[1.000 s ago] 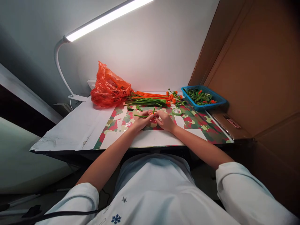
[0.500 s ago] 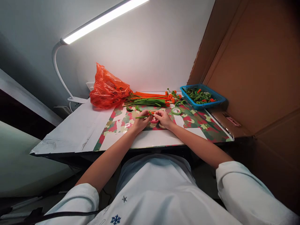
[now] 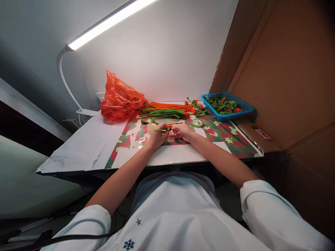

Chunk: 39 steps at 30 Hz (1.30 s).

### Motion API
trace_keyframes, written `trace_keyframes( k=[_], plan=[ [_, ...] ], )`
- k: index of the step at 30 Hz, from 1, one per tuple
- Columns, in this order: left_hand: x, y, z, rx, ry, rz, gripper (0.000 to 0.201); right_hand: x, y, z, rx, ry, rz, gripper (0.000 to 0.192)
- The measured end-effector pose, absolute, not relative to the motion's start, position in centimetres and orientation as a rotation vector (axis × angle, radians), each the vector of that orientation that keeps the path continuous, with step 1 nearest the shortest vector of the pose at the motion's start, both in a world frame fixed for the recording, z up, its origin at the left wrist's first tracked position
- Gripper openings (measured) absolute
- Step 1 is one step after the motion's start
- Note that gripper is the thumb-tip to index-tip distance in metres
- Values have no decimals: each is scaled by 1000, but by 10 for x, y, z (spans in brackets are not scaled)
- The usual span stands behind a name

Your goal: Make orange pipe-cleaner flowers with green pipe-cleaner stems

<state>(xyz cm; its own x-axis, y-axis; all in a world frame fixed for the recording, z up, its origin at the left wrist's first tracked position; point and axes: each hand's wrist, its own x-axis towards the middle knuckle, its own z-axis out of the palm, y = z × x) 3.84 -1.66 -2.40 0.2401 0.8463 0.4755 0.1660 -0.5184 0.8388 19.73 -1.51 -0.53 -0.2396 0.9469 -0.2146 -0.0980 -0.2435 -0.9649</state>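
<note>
Hands together over the patterned mat [image 3: 230, 141] at the middle of the table [image 3: 86, 146]. Left hand [image 3: 157, 136] pinched shut on a green stem [image 3: 160, 130], held roughly level just above the mat, free end pointing left. Right hand [image 3: 183, 131] close against the left, fingers curled onto the stem's other end, where a small orange tip [image 3: 169, 126] shows between the two hands; exact grip of the right fingertips too small to tell. Pale stick [image 3: 178, 122] lying just beyond the knuckles.

Behind the hands: bundle of orange and green stems [image 3: 167, 109] lying flat across the mat's far edge, with orange flower heads [image 3: 193, 106] at its right end. Roll of green tape [image 3: 196, 123] flat on the mat, just right of the right hand. Blue basket [image 3: 243, 109] of green and orange pieces at the far right corner, beside a cardboard wall [image 3: 282, 76]. Orange plastic bag [image 3: 120, 99] at the far left of the bundle, touching it. Lamp [image 3: 104, 24] lit overhead.
</note>
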Motion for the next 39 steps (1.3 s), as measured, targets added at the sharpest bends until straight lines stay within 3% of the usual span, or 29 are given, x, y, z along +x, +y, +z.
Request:
trace_keyframes(
  k=[5, 9, 28, 39],
  plan=[
    [38, -20, -20, 1831, 926, 1308, 13, 203, -16, -1, -1189, -1164, 1739, 21],
    [39, -18, -23, 1712, 931, 1295, 19, 200, -20, -3, -1147, -1219, 1632, 14],
    [35, -21, -20, 1437, 835, 975, 31, 208, -25, -14, -844, -2032, 301, 9],
    [30, -14, -2, 1803, 992, 1257, 10, 204, -26, 5, -710, -2276, -170, 18]
  ],
)
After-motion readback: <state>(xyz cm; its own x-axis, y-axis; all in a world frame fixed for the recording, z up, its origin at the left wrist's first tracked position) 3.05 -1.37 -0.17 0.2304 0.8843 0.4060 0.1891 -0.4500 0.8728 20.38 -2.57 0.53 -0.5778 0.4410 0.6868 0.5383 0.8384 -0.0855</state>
